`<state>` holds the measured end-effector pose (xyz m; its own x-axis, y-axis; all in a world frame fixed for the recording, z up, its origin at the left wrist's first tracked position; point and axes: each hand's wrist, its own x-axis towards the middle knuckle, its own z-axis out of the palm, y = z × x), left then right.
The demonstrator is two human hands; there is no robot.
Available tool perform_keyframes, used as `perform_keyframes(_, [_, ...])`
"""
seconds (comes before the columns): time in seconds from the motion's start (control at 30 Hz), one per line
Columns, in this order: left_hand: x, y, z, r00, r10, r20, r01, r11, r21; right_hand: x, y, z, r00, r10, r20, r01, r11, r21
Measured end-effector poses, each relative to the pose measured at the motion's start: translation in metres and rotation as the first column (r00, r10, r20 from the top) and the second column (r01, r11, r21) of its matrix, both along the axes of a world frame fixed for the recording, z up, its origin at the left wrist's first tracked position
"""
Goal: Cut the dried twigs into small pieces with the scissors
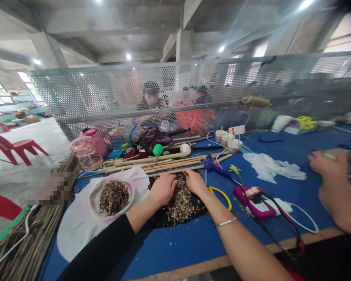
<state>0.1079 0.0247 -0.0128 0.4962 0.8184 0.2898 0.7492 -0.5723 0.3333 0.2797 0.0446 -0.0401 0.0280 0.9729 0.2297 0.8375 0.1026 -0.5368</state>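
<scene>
My left hand (164,189) rests at the left side of a pile of dry brown and pale plant chips (179,205). Its fingers are bent and close together, and whatever they hold is hidden. At the pile's far right edge, my right hand (195,180) has its fingers drawn in over the chips; what is between them is too small to make out. The chips lie spread on a black cloth (160,220). Left of my hands, a second heap of darker brown chips (113,197) sits on a whitish, pink-stained cloth (73,230).
Bamboo sticks (152,164), blue-handled scissors (218,168) and a green ball (157,150) lie beyond the pile. A purple power strip (256,205) with cables stands right. A co-worker's hand (329,164) is at the far right. A perforated metal screen (105,93) borders the back.
</scene>
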Motion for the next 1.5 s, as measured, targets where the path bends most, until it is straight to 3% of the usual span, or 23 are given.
perform_keyframes(0.13, [-0.021, 0.012, -0.003, 0.936, 0.328, -0.130, -0.340, 0.936, -0.089, -0.001, 0.002, -0.003, 1.000, 0.002, 0.007, -0.002, 1.000, -0.002])
perform_keyframes(0.23, [-0.035, 0.024, -0.005, 0.913, 0.376, -0.161, -0.398, 0.907, -0.137, 0.000, 0.004, -0.006, 1.000, 0.003, 0.005, -0.003, 1.000, 0.001])
perform_keyframes(0.47, [-0.031, 0.023, -0.007, 0.948, 0.296, -0.118, -0.314, 0.930, -0.190, -0.007, 0.002, -0.004, 0.997, 0.069, -0.015, -0.069, 0.997, 0.028])
perform_keyframes(0.6, [-0.025, 0.008, -0.006, 0.998, 0.065, 0.013, -0.060, 0.965, -0.257, -0.012, 0.000, -0.003, 0.980, 0.198, -0.020, -0.197, 0.980, 0.036])
perform_keyframes(0.67, [-0.031, -0.002, -0.003, 0.998, 0.020, 0.066, -0.003, 0.969, -0.248, -0.010, -0.001, -0.001, 0.968, 0.249, -0.026, -0.247, 0.968, 0.043])
perform_keyframes(0.77, [-0.049, -0.021, 0.004, 0.980, 0.194, -0.044, -0.199, 0.962, -0.189, -0.013, -0.008, 0.009, 0.964, 0.262, -0.036, -0.259, 0.963, 0.080])
perform_keyframes(0.83, [-0.064, -0.036, 0.006, 0.928, 0.336, -0.164, -0.361, 0.918, -0.166, -0.025, -0.019, 0.018, 0.957, 0.290, 0.002, -0.288, 0.949, 0.125])
perform_keyframes(0.93, [-0.082, -0.055, 0.003, 0.891, 0.399, -0.216, -0.443, 0.868, -0.224, -0.061, -0.048, 0.028, 0.845, 0.483, 0.228, -0.517, 0.847, 0.123])
perform_keyframes(1.03, [-0.094, -0.063, -0.003, 0.907, 0.392, -0.154, -0.421, 0.861, -0.285, -0.096, -0.070, 0.028, 0.692, 0.624, 0.363, -0.675, 0.738, 0.019])
perform_keyframes(1.1, [-0.099, -0.062, -0.008, 0.914, 0.394, -0.102, -0.405, 0.862, -0.304, -0.104, -0.072, 0.025, 0.659, 0.629, 0.413, -0.685, 0.729, -0.016])
perform_keyframes(1.23, [-0.107, -0.055, -0.015, 0.903, 0.423, 0.069, -0.376, 0.859, -0.349, -0.085, -0.053, 0.029, 0.713, 0.496, 0.496, -0.542, 0.838, -0.058])
perform_keyframes(1.33, [-0.110, -0.052, -0.017, 0.831, 0.500, 0.243, -0.410, 0.847, -0.337, -0.077, -0.045, 0.037, 0.764, 0.415, 0.494, -0.457, 0.889, -0.040])
perform_keyframes(1.4, [-0.111, -0.051, -0.016, 0.770, 0.549, 0.324, -0.451, 0.829, -0.331, -0.088, -0.047, 0.037, 0.748, 0.462, 0.477, -0.502, 0.863, -0.048])
perform_keyframes(1.5, [-0.110, -0.051, -0.014, 0.719, 0.585, 0.375, -0.477, 0.808, -0.345, -0.118, -0.054, 0.030, 0.631, 0.631, 0.451, -0.654, 0.745, -0.128])
